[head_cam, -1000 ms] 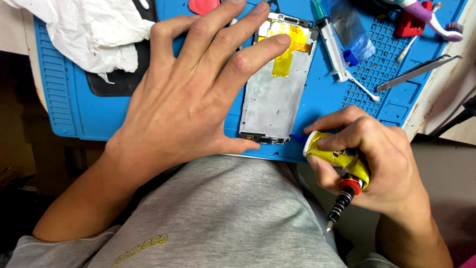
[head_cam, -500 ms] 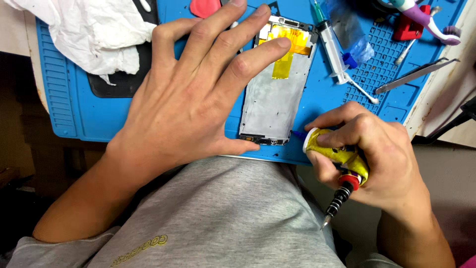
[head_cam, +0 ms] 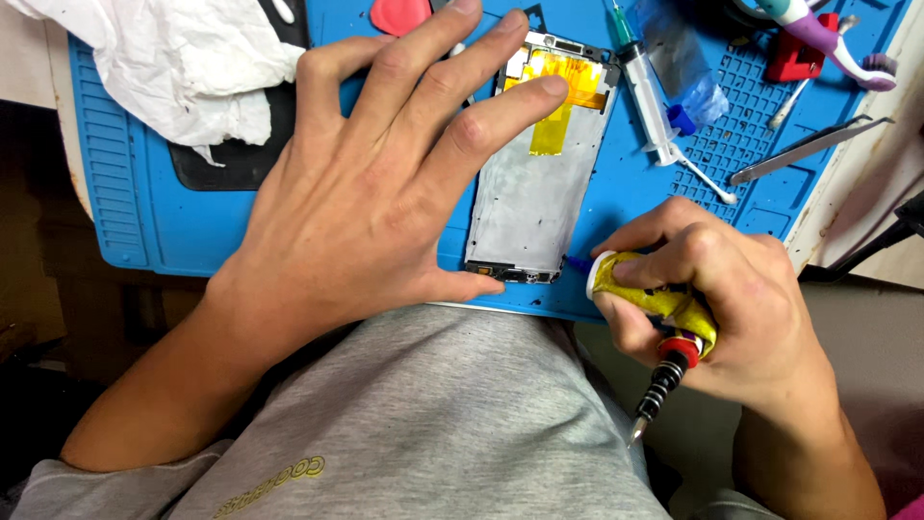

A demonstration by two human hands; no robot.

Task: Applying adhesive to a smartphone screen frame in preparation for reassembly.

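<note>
My left hand [head_cam: 375, 193] lies spread and flat on a silver phone frame [head_cam: 539, 183] that rests on a blue work mat [head_cam: 144, 212]. Its thumb presses the frame's near edge and its fingers reach the top, beside yellow tape [head_cam: 568, 82]. My right hand [head_cam: 712, 299] grips a crumpled yellow glue tube [head_cam: 645, 289] whose white neck and blue tip touch the mat by the frame's near right corner. The same hand also holds a small screwdriver [head_cam: 659, 390] with a red collar, its point aimed down toward my lap.
A crumpled white tissue [head_cam: 183, 58] lies at the mat's far left over a black piece. A syringe [head_cam: 645, 96], a cotton swab [head_cam: 707, 178], tweezers [head_cam: 808, 149], a red block [head_cam: 794, 58], a toothbrush [head_cam: 837, 48] and a pink pick [head_cam: 399, 14] lie further back.
My right hand has shifted a little toward the mat with the tube. The left hand has stayed pressed on the frame.
</note>
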